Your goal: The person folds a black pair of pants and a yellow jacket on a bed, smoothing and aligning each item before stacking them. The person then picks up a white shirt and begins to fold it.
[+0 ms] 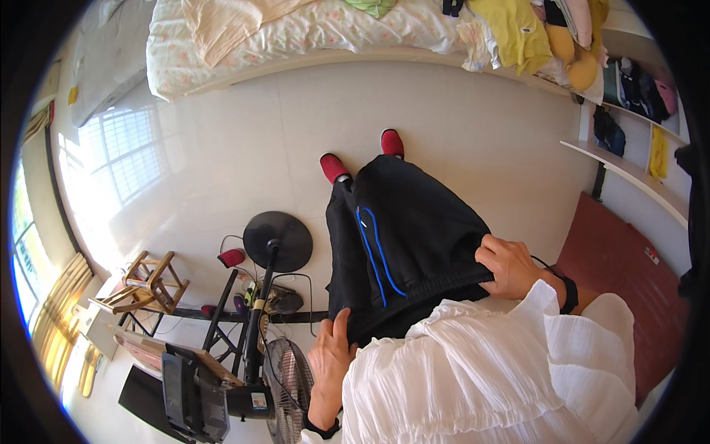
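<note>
I look down at black trousers (414,237) with a blue stripe along the side, held up in front of me. My left hand (330,355) grips the waistband at its left end. On the waistband's right end, my right hand (510,266) is closed, a dark band on its wrist. The legs hang down toward my red shoes (334,167) on the pale tiled floor. A white pleated top (481,377) covers my chest and arms below the hands.
A standing fan (277,237) with a round black base and its cage (288,385) stands to my left, beside cables and a wooden stool (151,281). A bed (310,33) strewn with clothes runs along the far side. Shelves (629,159) and a reddish mat (621,274) lie right.
</note>
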Action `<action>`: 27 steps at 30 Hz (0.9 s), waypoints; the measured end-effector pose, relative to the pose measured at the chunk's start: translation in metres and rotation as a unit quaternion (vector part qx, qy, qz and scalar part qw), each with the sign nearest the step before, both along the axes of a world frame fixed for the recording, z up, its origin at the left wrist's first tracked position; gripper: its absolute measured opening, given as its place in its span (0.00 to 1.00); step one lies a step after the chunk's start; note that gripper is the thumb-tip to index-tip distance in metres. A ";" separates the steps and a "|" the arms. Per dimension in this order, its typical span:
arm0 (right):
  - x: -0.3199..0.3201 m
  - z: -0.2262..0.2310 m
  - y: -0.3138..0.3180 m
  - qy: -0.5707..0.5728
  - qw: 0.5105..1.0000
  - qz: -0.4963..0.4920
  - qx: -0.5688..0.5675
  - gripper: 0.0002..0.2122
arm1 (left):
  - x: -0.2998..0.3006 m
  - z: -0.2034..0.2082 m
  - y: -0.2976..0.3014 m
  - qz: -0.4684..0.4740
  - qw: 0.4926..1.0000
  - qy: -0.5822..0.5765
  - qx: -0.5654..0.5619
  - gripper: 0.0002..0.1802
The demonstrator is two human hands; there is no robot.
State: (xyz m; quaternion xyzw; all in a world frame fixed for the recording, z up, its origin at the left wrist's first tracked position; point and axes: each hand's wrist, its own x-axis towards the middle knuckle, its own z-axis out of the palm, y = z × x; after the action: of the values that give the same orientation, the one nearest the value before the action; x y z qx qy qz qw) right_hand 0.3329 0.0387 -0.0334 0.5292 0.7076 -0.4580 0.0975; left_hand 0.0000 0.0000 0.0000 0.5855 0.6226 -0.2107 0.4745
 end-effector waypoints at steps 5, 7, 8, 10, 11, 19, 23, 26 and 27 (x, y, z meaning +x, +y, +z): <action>0.002 0.031 0.001 -0.065 0.998 0.001 0.006 0.15 | -0.015 -0.002 -0.001 0.008 0.980 0.029 0.194 0.22; 0.004 0.037 0.004 -0.083 0.996 0.029 0.007 0.15 | -0.021 0.005 -0.003 0.040 0.983 0.058 0.169 0.18; 0.007 0.044 0.007 -0.105 0.994 0.039 -0.011 0.15 | -0.025 0.009 -0.003 0.056 0.987 0.063 0.140 0.17; 0.010 0.053 0.011 -0.131 0.988 0.062 -0.055 0.15 | -0.028 0.018 -0.003 0.101 0.988 0.074 0.096 0.17; 0.011 0.057 0.012 -0.113 0.989 0.074 -0.055 0.15 | -0.028 0.021 -0.003 0.108 0.986 0.042 0.121 0.17; 0.011 0.060 -0.002 -0.143 0.974 0.148 -0.096 0.12 | -0.022 0.021 -0.011 0.099 0.992 -0.021 0.070 0.26; 0.020 0.056 -0.018 -0.128 0.975 0.147 -0.104 0.09 | -0.036 0.011 -0.025 0.049 0.995 0.032 0.081 0.27; 0.025 0.051 -0.024 -0.115 0.977 0.141 -0.108 0.08 | -0.047 -0.001 -0.033 0.045 0.997 0.039 0.057 0.27; 0.025 0.050 -0.025 -0.118 0.976 0.145 -0.110 0.08 | -0.049 -0.003 -0.035 0.044 0.997 0.043 0.039 0.27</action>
State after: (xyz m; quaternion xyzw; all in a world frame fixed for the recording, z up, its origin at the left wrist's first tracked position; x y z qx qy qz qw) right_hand 0.3578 0.0134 0.0162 0.4572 0.7055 -0.4489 0.3031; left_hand -0.0492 -0.0347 -0.0027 0.5656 0.6755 -0.1900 0.4332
